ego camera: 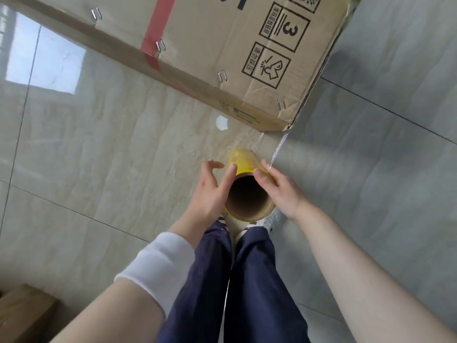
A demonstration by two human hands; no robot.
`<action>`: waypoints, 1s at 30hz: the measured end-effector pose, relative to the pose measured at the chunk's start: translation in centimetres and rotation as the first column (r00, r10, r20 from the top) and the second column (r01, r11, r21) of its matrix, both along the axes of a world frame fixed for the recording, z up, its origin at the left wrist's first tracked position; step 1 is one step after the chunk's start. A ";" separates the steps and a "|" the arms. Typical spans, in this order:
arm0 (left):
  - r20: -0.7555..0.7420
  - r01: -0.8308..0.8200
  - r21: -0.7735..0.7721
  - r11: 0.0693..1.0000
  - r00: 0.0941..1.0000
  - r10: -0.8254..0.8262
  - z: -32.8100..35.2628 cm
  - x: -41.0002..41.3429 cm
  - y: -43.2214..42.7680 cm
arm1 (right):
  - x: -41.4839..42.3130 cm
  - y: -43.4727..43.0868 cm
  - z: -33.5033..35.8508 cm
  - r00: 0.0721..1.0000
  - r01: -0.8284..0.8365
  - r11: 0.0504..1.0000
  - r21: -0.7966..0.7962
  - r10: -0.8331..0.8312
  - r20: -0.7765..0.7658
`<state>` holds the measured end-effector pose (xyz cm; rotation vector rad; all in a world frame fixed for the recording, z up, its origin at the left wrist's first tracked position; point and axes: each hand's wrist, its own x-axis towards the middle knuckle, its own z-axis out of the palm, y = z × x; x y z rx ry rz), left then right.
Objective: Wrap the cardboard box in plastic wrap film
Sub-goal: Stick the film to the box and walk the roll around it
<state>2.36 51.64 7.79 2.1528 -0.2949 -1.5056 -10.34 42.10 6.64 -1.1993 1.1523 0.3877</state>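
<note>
Head view looks down the hollow core of the roll (247,194), where the left hand (210,191) only presses its side with spread, straight fingers. The right hand (279,191) curls thumb and fingers round it, and the film (277,149) runs taut to the near corner of the cardboard box (222,45) just ahead. With so light a left-hand hold the roll could slip, or the narrow, bunched film could snap or slide off that corner; the box shows a "3" in a stacking mark beside Chinese characters, and the roll's yellow label is too blurred to read.
</note>
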 end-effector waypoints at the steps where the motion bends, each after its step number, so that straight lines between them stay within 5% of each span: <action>1: -0.039 0.056 -0.058 0.997 0.998 -0.058 -0.1 0.6 -0.7 | -0.1 0.2 0.0 0.999 0.045 0.998 0.039 -0.045 0.007; 7: -0.207 0.360 -0.047 0.932 0.909 -0.362 -1.3 1.5 -3.1 | -1.5 4.8 0.0 0.853 0.521 0.830 0.197 -0.510 -0.109; 11: -0.206 0.296 -0.086 0.951 0.929 -0.307 -0.4 1.9 -2.1 | -0.2 8.5 1.0 0.696 0.717 0.685 0.125 -0.695 -0.182; 17: -0.160 0.195 -0.070 0.978 0.966 -0.204 1.0 4.0 0.4 | 3.6 9.2 2.5 0.711 0.652 0.729 -0.207 -0.683 -0.165; 23: -0.062 0.121 0.137 0.983 0.992 -0.113 1.9 6.7 5.0 | 7.3 10.2 2.5 0.835 0.497 0.850 -0.174 -0.523 -0.173; 27: -0.072 0.335 0.198 0.921 0.942 -0.327 1.4 9.1 4.1 | 8.8 10.6 2.2 0.868 0.421 0.882 -0.213 -0.460 -0.186; 30: -0.048 0.613 0.080 0.786 0.790 -0.611 0.4 11.2 1.7 | 8.9 11.5 2.2 0.789 0.597 0.792 -0.129 -0.609 -0.082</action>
